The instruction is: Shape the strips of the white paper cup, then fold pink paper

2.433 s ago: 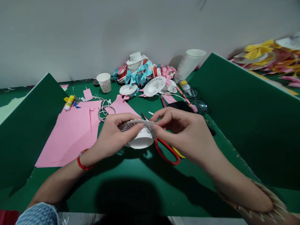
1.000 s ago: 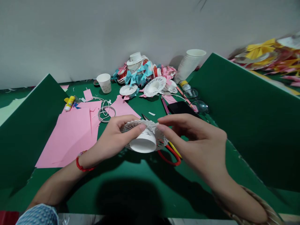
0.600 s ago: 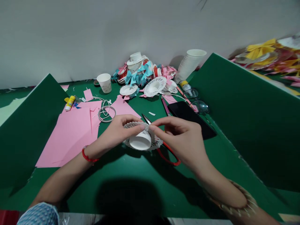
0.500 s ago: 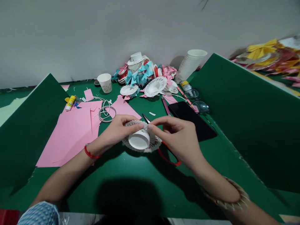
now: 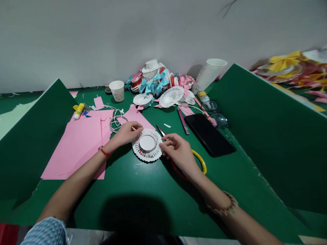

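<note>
A white paper cup cut into a fringed hat shape rests upside down on the green table, its round base facing up. My left hand pinches the fringed brim at its far left edge. My right hand grips the brim on the right side. Scissors with red and yellow handles lie partly under my right hand, their blades pointing away past the cup.
Pink paper sheets and a coil of white cord lie to the left, with a glue stick. A black phone, glasses, stacked cups, a single cup and finished hats sit behind. Green dividers stand on both sides.
The cup was held up between both hands and turned; now it has come down onto the table, base up, farther from me, with both hands on its brim.
</note>
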